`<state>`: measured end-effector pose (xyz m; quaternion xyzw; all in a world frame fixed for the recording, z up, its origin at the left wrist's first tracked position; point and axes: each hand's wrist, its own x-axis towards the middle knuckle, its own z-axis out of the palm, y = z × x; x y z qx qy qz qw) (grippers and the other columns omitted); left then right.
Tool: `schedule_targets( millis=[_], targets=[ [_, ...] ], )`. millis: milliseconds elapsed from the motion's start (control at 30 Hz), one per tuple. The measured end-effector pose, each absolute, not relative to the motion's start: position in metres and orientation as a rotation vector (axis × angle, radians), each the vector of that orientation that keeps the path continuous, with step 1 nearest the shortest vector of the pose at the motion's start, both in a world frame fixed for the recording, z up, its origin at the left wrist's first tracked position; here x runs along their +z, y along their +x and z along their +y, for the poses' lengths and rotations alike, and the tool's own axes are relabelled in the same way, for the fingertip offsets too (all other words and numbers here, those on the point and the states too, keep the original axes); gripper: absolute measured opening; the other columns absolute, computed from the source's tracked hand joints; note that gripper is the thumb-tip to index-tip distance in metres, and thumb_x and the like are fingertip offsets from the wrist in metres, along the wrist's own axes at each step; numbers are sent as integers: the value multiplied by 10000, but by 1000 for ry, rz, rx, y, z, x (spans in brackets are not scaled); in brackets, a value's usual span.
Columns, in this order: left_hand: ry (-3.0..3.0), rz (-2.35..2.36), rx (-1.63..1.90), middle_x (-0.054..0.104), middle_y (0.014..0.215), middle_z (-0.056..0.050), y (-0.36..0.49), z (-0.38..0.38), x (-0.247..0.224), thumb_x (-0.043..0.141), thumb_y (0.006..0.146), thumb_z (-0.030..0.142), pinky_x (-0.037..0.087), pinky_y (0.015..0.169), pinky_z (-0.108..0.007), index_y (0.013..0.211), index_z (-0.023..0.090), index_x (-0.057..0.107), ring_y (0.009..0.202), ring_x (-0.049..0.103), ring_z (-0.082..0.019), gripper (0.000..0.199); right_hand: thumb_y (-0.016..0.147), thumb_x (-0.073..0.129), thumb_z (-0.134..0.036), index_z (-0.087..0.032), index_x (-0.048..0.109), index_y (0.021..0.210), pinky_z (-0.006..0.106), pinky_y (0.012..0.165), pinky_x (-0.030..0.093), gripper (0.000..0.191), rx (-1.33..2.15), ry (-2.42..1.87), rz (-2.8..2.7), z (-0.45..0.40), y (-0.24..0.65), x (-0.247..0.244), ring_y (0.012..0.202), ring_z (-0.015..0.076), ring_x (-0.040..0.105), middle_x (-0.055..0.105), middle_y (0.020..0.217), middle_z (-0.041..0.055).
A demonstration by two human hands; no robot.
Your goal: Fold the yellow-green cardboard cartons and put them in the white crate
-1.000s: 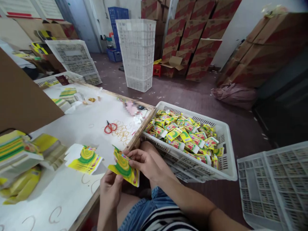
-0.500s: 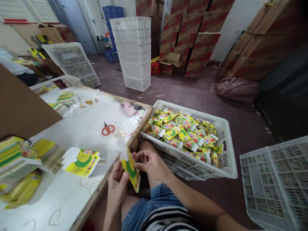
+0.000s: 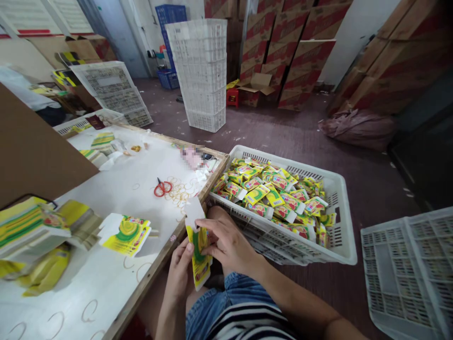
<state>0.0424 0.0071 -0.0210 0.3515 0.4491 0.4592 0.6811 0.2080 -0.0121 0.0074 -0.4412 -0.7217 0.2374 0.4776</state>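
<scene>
Over my lap, beside the table edge, I hold a small yellow-and-green printed carton [image 3: 198,274] with a white flap sticking up at its top. My left hand [image 3: 180,267] is closed on its left side, thumb on the printed face. My right hand [image 3: 226,241] grips the right side, its index finger lying across the carton near the white flap. Left of my hands, a flat unfolded carton [image 3: 129,233] of the same print lies on the white table [image 3: 106,278]. Further left are stacks of flat cartons [image 3: 28,226], some bundled.
To my right a white plastic crate [image 3: 348,222] holds many folded cartons. Red-handled scissors [image 3: 163,188] and loose rubber bands [image 3: 182,193] lie on the table. A brown board [image 3: 38,151] stands at the left. Stacked white crates [image 3: 200,71] and cardboard boxes [image 3: 306,71] stand behind.
The carton has turned to a more upright position, its white flap facing me more. My right hand has shifted up, its index finger now near the flap. The view has moved slightly.
</scene>
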Motion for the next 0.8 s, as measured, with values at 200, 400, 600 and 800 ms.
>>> schedule_targets(
  millis=[200, 400, 600, 800],
  targets=[
    [865, 995, 876, 762, 927, -112, 40, 6, -8, 732, 668, 554, 565, 779, -376, 1063, 148, 723, 923, 697, -307, 566, 720, 748, -96, -215, 561, 1075, 371, 859, 509, 419, 628, -1095, -1684, -13, 204, 11, 992, 239, 605, 631, 1040, 76],
    [918, 933, 870, 754, 934, -119, 38, 7, -10, 729, 664, 546, 555, 801, -394, 1058, 144, 728, 942, 687, -318, 563, 723, 735, -62, -223, 581, 883, 316, 793, 516, 274, 702, -1119, -1669, -16, 202, 23, 896, 203, 585, 578, 918, 27],
    [854, 994, 949, 764, 899, -114, 33, 7, -16, 749, 652, 513, 555, 807, -400, 1059, 147, 730, 910, 701, -320, 548, 735, 738, -84, -216, 586, 1076, 373, 913, 502, 396, 622, -1099, -1680, -16, 202, 18, 1052, 241, 582, 605, 1083, 86],
    [841, 1009, 947, 767, 873, -111, 32, 5, -6, 784, 605, 505, 555, 791, -398, 1061, 139, 730, 867, 706, -317, 588, 763, 737, -146, -246, 553, 1190, 429, 954, 440, 475, 516, -1129, -1747, -12, 206, 7, 1136, 265, 568, 627, 1202, 94]
  ],
)
